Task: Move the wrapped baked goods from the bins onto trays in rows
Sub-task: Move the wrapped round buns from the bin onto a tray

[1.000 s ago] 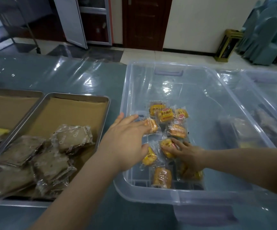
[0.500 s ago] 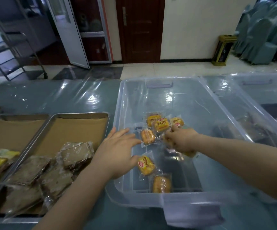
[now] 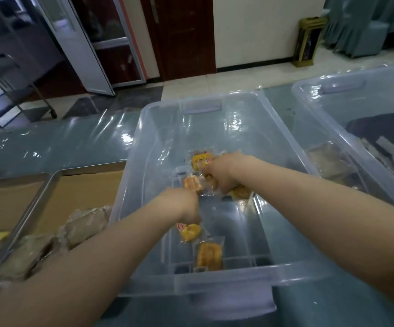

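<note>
left hand point(image 3: 182, 205) dropped into bin point(image 3: 214, 283); its grip and right hand's point(image 3: 219, 172) clutch wrapped cakes point(image 3: 192, 183).

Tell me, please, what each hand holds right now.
Left hand: curled at a yellow packet, grip unclear.
Right hand: closed on several packets.

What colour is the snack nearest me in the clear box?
The nearest snack is golden orange, in clear wrap; head view.

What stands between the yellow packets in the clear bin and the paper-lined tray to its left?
Only the bin's left wall, which the yellow packets must be lifted over. On the tray, brown wrapped goods fill the near end; its far end shows bare paper.
</note>
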